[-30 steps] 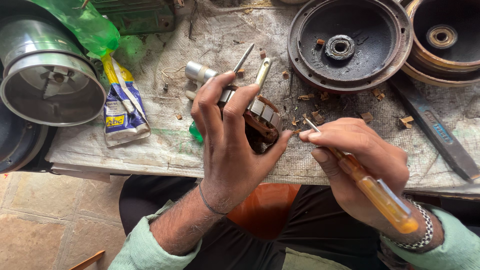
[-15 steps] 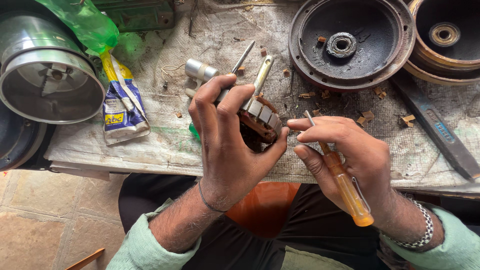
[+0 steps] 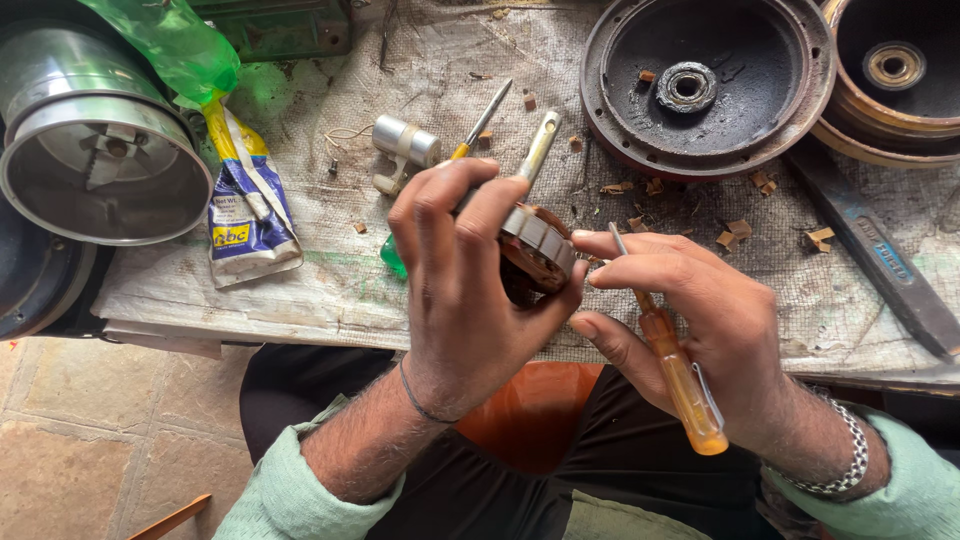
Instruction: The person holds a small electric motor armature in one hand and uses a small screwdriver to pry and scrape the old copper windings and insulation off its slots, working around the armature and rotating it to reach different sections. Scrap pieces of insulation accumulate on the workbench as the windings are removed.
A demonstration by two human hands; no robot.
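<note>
Over one workbench, two hands hold one armature, one screwdriver.

Workbench: covered with worn, stained woven sacking. Lying on it: small silver cylindrical capacitor; yellow-handled screwdriver; blue-and-yellow sachet; round black motor housing with central bearing; second round housing, upper right; dark flat bar; scattered wood chips.

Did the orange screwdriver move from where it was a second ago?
Yes. The orange screwdriver in the right hand has swung: its handle end now sits lower and closer to the body, farther from the dark metal bar on the bench.
</note>
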